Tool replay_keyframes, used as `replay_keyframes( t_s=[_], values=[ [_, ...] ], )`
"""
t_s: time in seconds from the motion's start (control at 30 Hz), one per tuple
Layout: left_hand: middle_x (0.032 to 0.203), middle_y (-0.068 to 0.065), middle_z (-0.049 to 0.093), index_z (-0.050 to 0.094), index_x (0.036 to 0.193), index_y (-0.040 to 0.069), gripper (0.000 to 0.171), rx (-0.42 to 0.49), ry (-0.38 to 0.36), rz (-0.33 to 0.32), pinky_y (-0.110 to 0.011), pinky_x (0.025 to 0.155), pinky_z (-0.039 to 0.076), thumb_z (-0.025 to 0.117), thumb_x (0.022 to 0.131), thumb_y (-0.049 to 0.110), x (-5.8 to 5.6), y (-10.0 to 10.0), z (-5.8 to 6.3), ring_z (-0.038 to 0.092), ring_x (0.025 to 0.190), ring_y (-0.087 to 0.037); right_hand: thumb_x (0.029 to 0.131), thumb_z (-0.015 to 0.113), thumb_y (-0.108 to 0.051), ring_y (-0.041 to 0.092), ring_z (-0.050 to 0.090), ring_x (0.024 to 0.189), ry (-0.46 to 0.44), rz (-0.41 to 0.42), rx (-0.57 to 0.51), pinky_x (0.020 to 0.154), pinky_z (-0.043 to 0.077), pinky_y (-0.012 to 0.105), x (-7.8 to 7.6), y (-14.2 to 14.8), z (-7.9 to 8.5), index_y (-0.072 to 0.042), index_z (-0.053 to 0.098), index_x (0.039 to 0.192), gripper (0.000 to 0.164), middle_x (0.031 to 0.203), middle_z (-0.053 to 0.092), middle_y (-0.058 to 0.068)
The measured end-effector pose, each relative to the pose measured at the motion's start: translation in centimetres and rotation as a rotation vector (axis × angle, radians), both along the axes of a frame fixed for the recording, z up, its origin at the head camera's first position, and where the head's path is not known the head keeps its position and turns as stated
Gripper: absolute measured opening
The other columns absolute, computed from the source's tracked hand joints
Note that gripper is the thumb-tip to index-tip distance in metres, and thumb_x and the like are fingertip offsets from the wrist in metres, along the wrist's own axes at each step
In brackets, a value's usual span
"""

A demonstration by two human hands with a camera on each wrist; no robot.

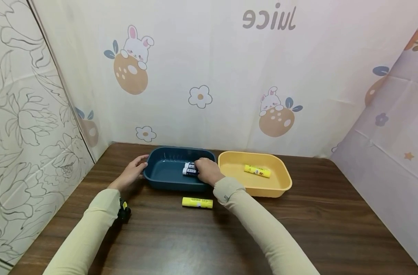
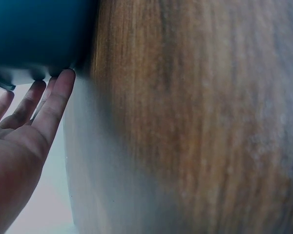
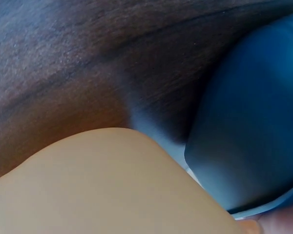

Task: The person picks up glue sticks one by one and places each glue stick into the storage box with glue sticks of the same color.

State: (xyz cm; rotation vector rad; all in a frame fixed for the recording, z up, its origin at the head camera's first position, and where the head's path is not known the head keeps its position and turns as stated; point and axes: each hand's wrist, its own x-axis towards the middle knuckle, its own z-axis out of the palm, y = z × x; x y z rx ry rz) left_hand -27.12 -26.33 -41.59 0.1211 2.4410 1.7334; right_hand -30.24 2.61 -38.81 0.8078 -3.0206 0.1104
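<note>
The blue tray (image 1: 167, 185) stands at the back of the table, with two dark-labelled, white-capped glue sticks lying side by side at its right part. My right hand (image 1: 209, 170) reaches over the tray's front right edge and grips the nearer glue stick (image 1: 190, 172). The farther glue stick (image 1: 188, 165) is partly hidden behind that hand. At the tray's left end my left hand (image 1: 131, 172) rests its fingertips on the wall. Its fingers (image 2: 53, 105) look extended in the left wrist view. A yellow glue stick (image 1: 197, 203) lies on the table in front of the tray.
A yellow tray (image 1: 281, 183) stands just right of the blue one and holds another yellow glue stick (image 1: 257, 170). Behind both trays hangs a printed curtain (image 1: 229, 114). A small black object (image 1: 124, 211) shows by the left wrist.
</note>
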Motion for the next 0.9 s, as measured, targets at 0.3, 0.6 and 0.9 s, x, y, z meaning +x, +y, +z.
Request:
replay_keyframes(
  t_s=[0.3,0.6,0.9],
  values=[
    [0.146,-0.030,0.027,0.019,0.150,0.002,0.051,0.012,-0.014,-0.003,-0.048,0.093,0.047,0.031,0.104,0.020,0.4,0.3,-0.2,0.043,0.123,-0.042,0.087,0.069,-0.009,0.017,0.058,0.091,-0.027,-0.027,0.025,0.084,0.051,0.034,-0.1,0.0,-0.5,-0.008,0.068,0.108,0.021,0.103,0.066,0.006],
    [0.147,-0.029,0.027,0.020,0.150,0.003,0.051,0.006,-0.018,0.005,-0.047,0.093,0.048,0.031,0.104,0.022,0.1,0.3,-0.3,0.043,0.122,-0.041,0.084,0.072,-0.011,0.016,0.057,0.089,-0.037,-0.016,0.018,0.084,0.051,0.033,-0.2,0.1,-0.3,-0.007,0.067,0.109,0.025,0.102,0.065,0.006],
    [0.144,-0.031,0.029,0.020,0.149,-0.001,0.051,0.019,0.016,-0.002,-0.046,0.090,0.049,0.032,0.103,0.018,0.1,0.2,0.0,0.046,0.118,-0.042,0.085,0.070,-0.018,0.017,0.055,0.092,0.023,0.076,0.028,0.079,0.051,0.031,0.3,0.7,1.4,-0.007,0.064,0.114,0.032,0.104,0.061,0.007]
  ],
)
